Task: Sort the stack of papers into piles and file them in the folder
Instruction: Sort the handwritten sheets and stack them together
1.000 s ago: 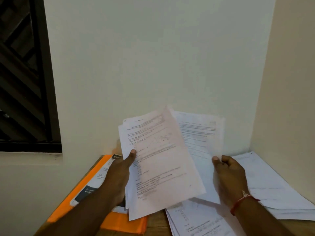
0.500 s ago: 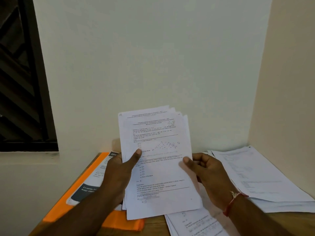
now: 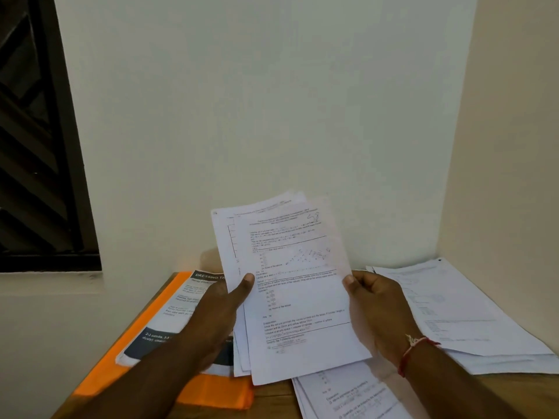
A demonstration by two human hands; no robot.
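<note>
I hold a stack of printed white papers (image 3: 290, 285) upright in front of me above the table. My left hand (image 3: 220, 309) grips the stack's left edge, thumb across the front sheet. My right hand (image 3: 378, 300) pinches the right edge of the front sheet with thumb and fingers. An orange folder (image 3: 145, 355) lies flat at the left, with a printed leaflet (image 3: 178, 303) on top of it. One pile of papers (image 3: 447, 316) rests at the right, and another pile (image 3: 341, 394) lies below the held stack near the table's front.
The wooden table (image 3: 272, 391) sits in a corner, with a white wall (image 3: 272, 116) behind and a cream wall (image 3: 514, 146) at the right. A dark window frame (image 3: 39, 146) is at the upper left.
The separated sheet in my right hand came back together with the stack. My right hand then slid outward to the right edge of the front sheet. The stack stays upright in my left hand.
</note>
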